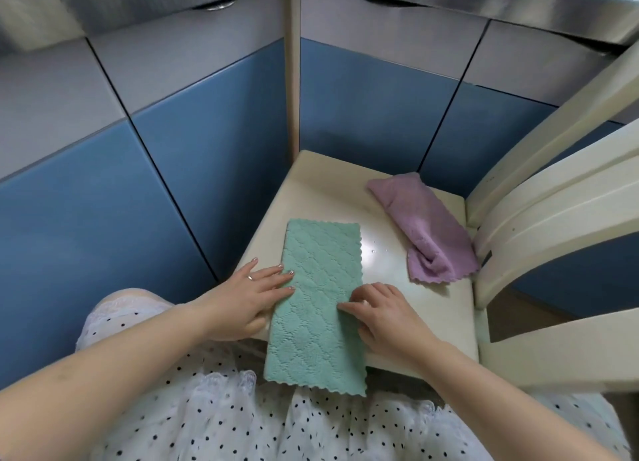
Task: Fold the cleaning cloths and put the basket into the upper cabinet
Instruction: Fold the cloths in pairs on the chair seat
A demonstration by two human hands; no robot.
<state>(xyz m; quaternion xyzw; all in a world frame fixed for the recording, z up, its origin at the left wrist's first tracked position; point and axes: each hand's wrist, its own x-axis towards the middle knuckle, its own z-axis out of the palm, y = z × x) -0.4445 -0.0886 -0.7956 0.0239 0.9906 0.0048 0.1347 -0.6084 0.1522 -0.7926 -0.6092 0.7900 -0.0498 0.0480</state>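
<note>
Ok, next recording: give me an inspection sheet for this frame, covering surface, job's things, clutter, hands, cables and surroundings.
Surface: cream chair seat, glossy, with a few small droplets near its middle.
Job's things: green cloth folded into a long strip, its near end hanging over the seat's front edge; purple cloth lying crumpled and unfolded nearer the chair back. No basket in view.
Clutter: nothing seen.
Hands: left hand flat, fingers straight on the green cloth's left edge; right hand rests on its right edge, fingers bent, no clear grip.
Cables: nothing seen.
Surroundings: blue and grey lower cabinet doors behind; polka-dot dress at bottom.
</note>
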